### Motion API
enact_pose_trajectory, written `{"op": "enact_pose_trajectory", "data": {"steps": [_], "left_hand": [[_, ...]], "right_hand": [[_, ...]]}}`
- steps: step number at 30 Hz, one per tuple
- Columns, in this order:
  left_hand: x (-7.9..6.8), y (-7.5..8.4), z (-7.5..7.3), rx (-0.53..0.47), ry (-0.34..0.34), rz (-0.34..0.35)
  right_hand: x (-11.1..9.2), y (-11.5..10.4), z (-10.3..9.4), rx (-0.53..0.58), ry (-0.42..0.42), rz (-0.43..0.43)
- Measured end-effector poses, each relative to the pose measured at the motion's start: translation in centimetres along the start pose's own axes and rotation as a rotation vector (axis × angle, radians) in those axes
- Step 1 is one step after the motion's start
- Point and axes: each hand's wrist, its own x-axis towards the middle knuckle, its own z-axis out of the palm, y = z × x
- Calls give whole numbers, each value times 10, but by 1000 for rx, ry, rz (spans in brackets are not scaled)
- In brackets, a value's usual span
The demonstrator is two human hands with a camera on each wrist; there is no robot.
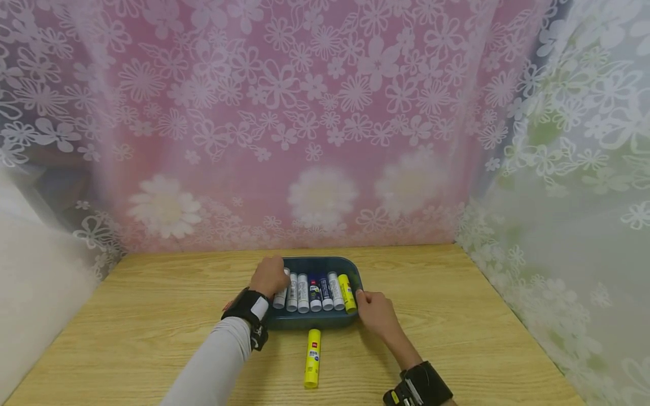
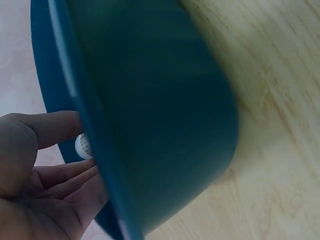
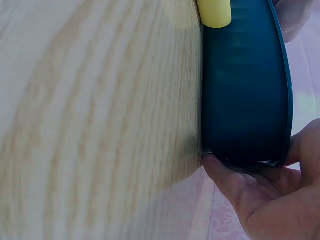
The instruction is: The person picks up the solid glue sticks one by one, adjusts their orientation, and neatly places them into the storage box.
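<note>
A dark blue-green tray stands on the table with a row of glue sticks lying in it. At the left end of that row, my left hand reaches over the rim and pinches a white glue stick. Only one end of this stick shows between thumb and fingers in the left wrist view. My right hand grips the tray's right side, its thumb at the rim and its other fingers along the outer wall. A yellow glue stick lies on the table in front of the tray, apart from both hands.
Inside the tray are more white glue sticks, two dark blue ones and a yellow one at the right end. The wooden table ends at a pink flowered curtain behind, with a pale flowered sheet at right.
</note>
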Motion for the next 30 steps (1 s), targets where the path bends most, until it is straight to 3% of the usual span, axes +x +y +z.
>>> {"op": "enact_pose_trajectory", "data": {"steps": [13,19,30], "left_hand": [[-3,-6,7,-32,17,-20],[-4,-7,8,-67,-2,-42],[-5,-6,8,-45,-34,-95]], "right_hand": [[3,0,0,1,-14,18],[3,0,-1,0,-18,19],[3,3,0,4,-8,0]]}}
